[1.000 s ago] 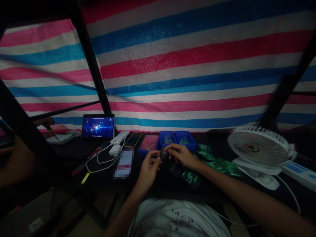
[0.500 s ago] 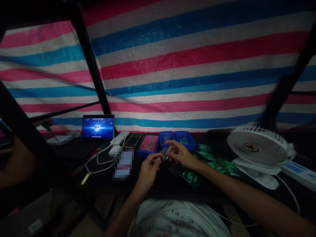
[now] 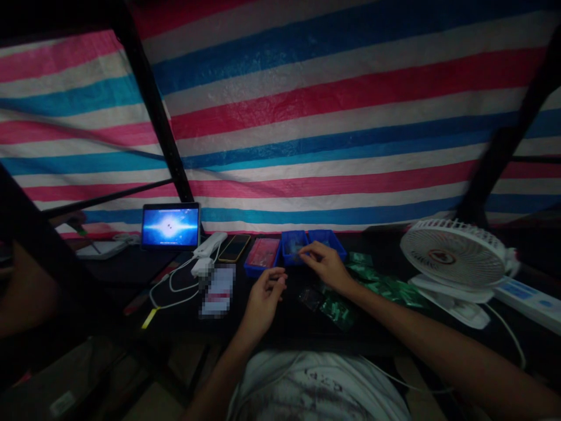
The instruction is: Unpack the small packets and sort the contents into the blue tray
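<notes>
Two hands, no clear grasp. Right hand (image 3: 325, 266) open, fingers spread, fingertips over left blue plastic tray (image 3: 286, 254); contact not discernible. Left hand (image 3: 263, 304) loosely curled in air near tray, nothing visible in fingers; grip cannot be told. Dark clear packet (image 3: 310, 299) lay on black tabletop (image 3: 280, 318) just near of right hand. Green foil packets (image 3: 337, 311) spread right. Red tray (image 3: 263, 252) just left of blue tray. Smartphone (image 3: 234, 248) farther left, tablet (image 3: 170, 226) far left.
</notes>
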`<action>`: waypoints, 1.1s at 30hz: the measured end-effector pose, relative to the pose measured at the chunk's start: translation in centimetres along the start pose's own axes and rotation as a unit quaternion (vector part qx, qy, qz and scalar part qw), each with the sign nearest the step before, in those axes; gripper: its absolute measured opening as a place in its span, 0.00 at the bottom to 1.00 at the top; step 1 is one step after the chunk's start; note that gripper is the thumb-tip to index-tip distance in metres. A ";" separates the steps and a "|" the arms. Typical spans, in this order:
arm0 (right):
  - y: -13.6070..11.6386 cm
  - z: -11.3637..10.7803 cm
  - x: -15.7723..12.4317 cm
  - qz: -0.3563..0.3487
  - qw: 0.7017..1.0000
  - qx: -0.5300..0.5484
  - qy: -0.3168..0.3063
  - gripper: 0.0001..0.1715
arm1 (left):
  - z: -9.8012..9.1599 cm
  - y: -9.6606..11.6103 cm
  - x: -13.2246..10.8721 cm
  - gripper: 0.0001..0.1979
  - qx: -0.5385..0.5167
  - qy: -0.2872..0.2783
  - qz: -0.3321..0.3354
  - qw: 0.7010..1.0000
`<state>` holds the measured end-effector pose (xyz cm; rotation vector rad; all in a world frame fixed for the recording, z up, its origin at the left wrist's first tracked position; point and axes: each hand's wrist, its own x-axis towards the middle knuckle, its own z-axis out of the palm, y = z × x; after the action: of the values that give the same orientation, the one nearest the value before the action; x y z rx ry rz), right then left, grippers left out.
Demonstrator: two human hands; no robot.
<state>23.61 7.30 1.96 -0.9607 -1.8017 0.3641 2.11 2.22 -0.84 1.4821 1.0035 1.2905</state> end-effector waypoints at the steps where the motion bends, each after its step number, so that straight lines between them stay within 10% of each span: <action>1: 0.0 -0.1 0.0 -0.002 1.000 -0.007 0.015 0.14 | 0.0 0.0 0.0 0.18 0.000 -0.001 -0.001 1.000; 11: 0.4 -0.8 0.3 -0.029 0.990 -0.067 0.125 0.12 | 0.1 0.2 -0.1 0.18 -0.011 -0.014 0.007 1.000; 23: 1.9 0.2 0.0 -0.057 0.955 -0.288 -0.047 0.13 | 0.2 0.2 -0.2 0.17 -0.010 -0.024 0.011 1.000; 33: 0.0 -0.1 0.0 -0.100 0.975 -0.176 -0.090 0.12 | 0.1 0.3 -0.1 0.16 -0.006 -0.032 0.011 0.999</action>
<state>23.72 7.21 2.01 -0.9991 -2.1548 0.0004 2.21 1.99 -0.60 1.5202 0.9396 1.2550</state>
